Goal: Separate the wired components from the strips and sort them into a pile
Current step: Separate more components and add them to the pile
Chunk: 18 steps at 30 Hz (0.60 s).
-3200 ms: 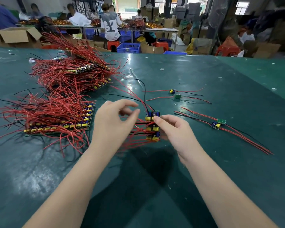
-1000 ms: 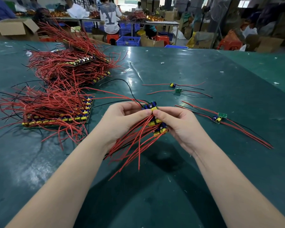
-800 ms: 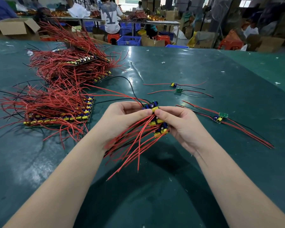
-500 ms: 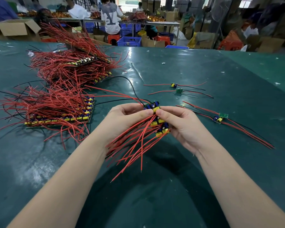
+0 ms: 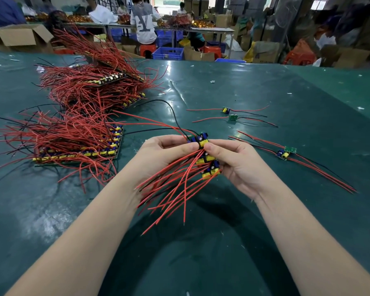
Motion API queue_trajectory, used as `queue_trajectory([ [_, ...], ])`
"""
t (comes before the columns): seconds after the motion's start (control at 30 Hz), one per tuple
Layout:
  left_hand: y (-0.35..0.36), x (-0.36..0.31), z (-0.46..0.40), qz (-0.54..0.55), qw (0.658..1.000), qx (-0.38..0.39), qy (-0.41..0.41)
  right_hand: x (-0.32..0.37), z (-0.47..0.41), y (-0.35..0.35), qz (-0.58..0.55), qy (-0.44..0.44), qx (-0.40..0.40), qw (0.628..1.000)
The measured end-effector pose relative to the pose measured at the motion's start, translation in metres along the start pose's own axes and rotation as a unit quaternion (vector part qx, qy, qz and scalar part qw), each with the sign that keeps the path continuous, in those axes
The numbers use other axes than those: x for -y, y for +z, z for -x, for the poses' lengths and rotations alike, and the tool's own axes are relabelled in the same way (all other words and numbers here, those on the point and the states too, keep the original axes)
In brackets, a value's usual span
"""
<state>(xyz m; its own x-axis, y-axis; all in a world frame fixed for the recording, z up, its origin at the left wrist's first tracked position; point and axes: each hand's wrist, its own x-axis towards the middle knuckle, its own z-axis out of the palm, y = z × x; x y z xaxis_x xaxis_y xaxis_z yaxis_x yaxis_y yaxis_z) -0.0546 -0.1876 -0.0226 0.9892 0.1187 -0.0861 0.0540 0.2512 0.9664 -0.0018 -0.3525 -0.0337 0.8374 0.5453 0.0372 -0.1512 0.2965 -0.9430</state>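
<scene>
Both hands hold one short strip (image 5: 206,161) of wired driver boards just above the green table (image 5: 265,242). The left hand (image 5: 169,154) pinches its far-end board (image 5: 199,140); the right hand (image 5: 233,161) grips the remainder nearer the person. The strip's long axis runs away from the person, thumbs meeting at the joint. Freed boards (image 5: 285,152) lie right of the strip, full panels (image 5: 77,146) left

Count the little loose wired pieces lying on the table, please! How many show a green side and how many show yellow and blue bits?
Green side up: 2, piece and piece
Yellow and blue bits up: 2, piece and piece
Total: 4 loose pieces
</scene>
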Motion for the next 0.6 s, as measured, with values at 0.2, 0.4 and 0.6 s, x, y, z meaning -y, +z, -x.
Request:
queue_trajectory([
  [0.2,0.0017,0.0002,0.0012,0.033,0.999,0.000,-0.012,-0.0005,0.0001,-0.0009,-0.009,0.004,0.012,1.000],
  [0.4,0.0012,-0.0008,0.0001,0.011,1.000,0.001,-0.012,-0.0009,-0.0003,-0.0009,-0.013,0.003,0.011,1.000],
  [0.6,-0.0021,0.0031,-0.0023,-0.047,0.999,0.003,0.015,0.0031,0.0020,-0.0012,0.031,-0.007,0.000,0.999],
])
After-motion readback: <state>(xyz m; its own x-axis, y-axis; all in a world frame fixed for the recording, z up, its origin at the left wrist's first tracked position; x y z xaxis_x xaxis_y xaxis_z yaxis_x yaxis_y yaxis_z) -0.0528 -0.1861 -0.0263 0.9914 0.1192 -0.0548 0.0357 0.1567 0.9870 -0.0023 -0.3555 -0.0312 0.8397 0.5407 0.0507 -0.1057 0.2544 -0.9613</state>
